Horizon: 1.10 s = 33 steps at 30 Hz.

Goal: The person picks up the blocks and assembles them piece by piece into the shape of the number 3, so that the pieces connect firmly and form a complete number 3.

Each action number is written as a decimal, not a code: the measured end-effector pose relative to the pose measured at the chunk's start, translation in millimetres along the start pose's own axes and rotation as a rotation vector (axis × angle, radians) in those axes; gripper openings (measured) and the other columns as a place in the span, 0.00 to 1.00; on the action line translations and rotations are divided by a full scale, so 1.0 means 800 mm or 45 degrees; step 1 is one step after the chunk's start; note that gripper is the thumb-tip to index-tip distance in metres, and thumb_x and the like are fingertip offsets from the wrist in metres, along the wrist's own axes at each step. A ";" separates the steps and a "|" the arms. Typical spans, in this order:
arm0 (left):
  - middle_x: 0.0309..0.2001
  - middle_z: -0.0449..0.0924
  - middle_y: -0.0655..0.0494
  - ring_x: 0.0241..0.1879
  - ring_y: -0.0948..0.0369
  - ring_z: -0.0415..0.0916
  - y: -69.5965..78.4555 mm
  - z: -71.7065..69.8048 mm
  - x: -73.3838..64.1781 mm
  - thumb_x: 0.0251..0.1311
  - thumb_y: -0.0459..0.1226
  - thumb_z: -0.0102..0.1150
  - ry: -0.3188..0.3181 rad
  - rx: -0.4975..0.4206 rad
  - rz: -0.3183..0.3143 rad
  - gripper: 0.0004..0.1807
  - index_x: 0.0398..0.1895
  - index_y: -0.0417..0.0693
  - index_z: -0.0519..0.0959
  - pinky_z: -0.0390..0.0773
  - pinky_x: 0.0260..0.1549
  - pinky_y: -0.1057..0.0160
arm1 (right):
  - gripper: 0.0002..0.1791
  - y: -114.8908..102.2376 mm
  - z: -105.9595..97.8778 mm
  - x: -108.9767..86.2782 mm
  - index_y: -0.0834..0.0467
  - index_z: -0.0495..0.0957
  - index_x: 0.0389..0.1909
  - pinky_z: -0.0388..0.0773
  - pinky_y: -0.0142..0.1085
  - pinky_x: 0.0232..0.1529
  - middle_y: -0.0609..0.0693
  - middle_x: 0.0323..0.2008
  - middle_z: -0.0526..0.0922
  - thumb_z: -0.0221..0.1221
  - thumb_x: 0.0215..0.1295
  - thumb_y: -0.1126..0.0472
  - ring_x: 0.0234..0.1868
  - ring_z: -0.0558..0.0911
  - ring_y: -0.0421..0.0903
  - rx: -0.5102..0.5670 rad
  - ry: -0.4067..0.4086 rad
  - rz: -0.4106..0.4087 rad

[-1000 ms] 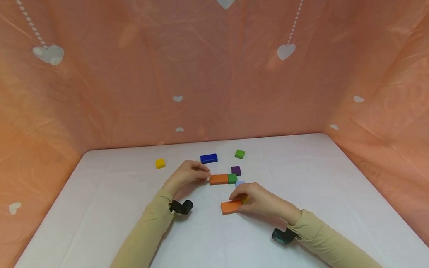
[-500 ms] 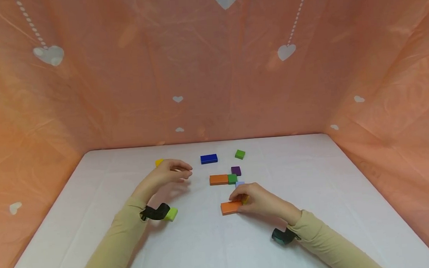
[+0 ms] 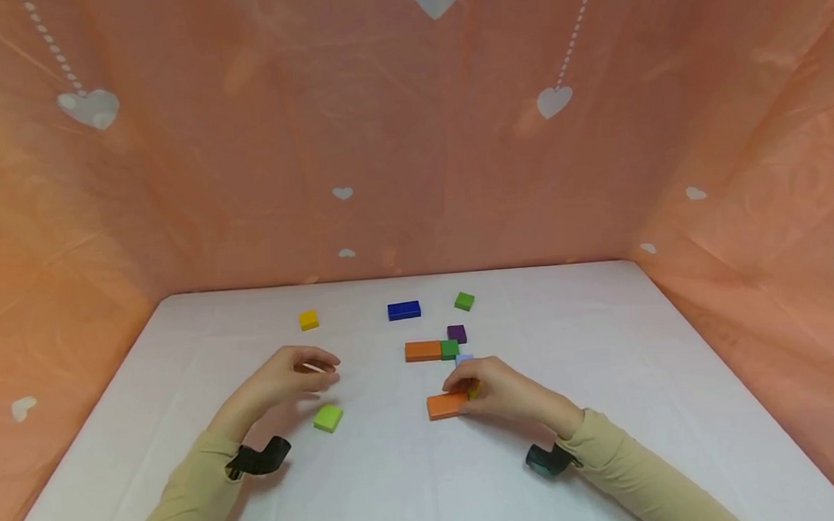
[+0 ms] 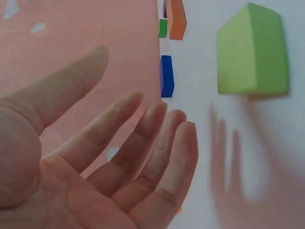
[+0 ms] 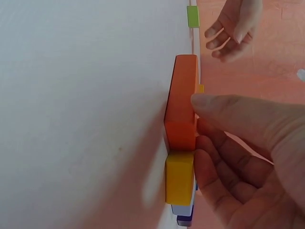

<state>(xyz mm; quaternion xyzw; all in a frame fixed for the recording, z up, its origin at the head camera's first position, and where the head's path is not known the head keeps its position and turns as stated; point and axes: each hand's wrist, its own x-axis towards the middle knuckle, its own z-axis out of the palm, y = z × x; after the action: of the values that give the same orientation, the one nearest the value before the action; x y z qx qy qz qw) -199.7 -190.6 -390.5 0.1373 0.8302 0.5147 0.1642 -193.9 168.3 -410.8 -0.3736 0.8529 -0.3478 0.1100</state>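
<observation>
My left hand point(image 3: 276, 383) hovers over the table with loosely bent fingers and holds nothing. Just below its fingertips lies a lime green square block point(image 3: 328, 418), large in the left wrist view point(image 4: 250, 52). With thumb and fingers my right hand point(image 3: 509, 391) pinches the right end of the nearer orange block point(image 3: 445, 406), which lies on the table. Against that end sits a yellow block point(image 5: 179, 179), mostly covered by the hand in the head view. Beyond it come a light blue block point(image 3: 463, 358), a green block point(image 3: 450, 349) and another orange block point(image 3: 422, 351).
A purple block point(image 3: 456, 334) stands behind the green one. Farther back on the white table point(image 3: 375, 489) lie a dark blue block point(image 3: 403, 311), a light green block point(image 3: 464, 301) and a yellow block point(image 3: 308, 320). An orange curtain point(image 3: 393, 133) with hearts surrounds the table's far sides.
My left hand has left the farther orange block's left end and moved left and nearer, uncovering the lime green block. The right hand stays in place.
</observation>
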 end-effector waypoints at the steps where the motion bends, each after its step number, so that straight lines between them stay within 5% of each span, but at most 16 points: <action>1: 0.44 0.79 0.45 0.42 0.53 0.78 -0.001 0.000 -0.004 0.59 0.38 0.65 0.004 -0.005 0.000 0.23 0.52 0.30 0.76 0.81 0.39 0.54 | 0.15 0.000 0.001 0.000 0.59 0.81 0.44 0.77 0.34 0.48 0.45 0.41 0.82 0.68 0.54 0.69 0.45 0.79 0.42 0.000 0.000 -0.003; 9: 0.43 0.78 0.46 0.39 0.56 0.77 -0.010 0.000 -0.020 0.54 0.38 0.70 -0.044 0.060 -0.054 0.26 0.52 0.31 0.76 0.81 0.38 0.59 | 0.15 0.003 0.001 0.000 0.58 0.81 0.44 0.78 0.34 0.47 0.45 0.41 0.82 0.69 0.54 0.68 0.44 0.79 0.41 -0.014 0.008 -0.031; 33: 0.39 0.79 0.49 0.34 0.55 0.73 -0.023 0.009 -0.021 0.40 0.26 0.75 -0.103 0.095 -0.029 0.24 0.45 0.32 0.79 0.78 0.32 0.64 | 0.15 0.005 0.003 0.000 0.57 0.81 0.44 0.77 0.34 0.48 0.42 0.41 0.82 0.68 0.55 0.67 0.44 0.78 0.40 -0.041 -0.005 -0.011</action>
<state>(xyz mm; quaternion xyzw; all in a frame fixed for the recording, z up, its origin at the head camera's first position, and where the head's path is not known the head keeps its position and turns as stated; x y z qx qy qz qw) -182.6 -199.3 -408.1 0.1546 0.8431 0.4755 0.1980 -195.0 169.0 -415.5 -0.3797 0.8565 -0.3337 0.1043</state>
